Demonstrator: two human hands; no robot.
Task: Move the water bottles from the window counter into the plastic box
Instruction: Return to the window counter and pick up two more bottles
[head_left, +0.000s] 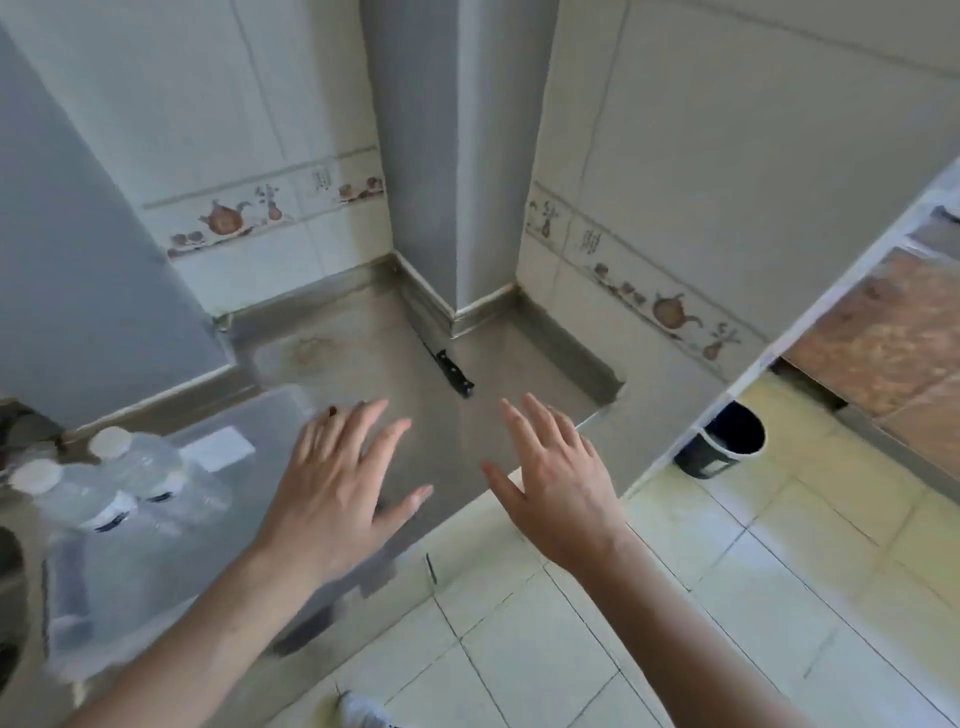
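Tiled kitchen corner, grey surface (363, 358) wrapping round square pillar (447, 156). Pale tiled floor (727, 597) at right. Clear plastic box (156, 561) on surface at left, blurred; two bottles (130, 483) with white caps upright inside it, side by side. Both hands hover above surface edge, empty: left hand (337, 493) fingers spread, over box's right side; right hand (556, 478) fingers straight, slightly fanned. Dark bin (727, 441) on floor. Black-handled knife (452, 371) on surface beside pillar base.

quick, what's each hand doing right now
left hand: open, fingers spread, holding nothing
right hand: open, fingers spread, holding nothing
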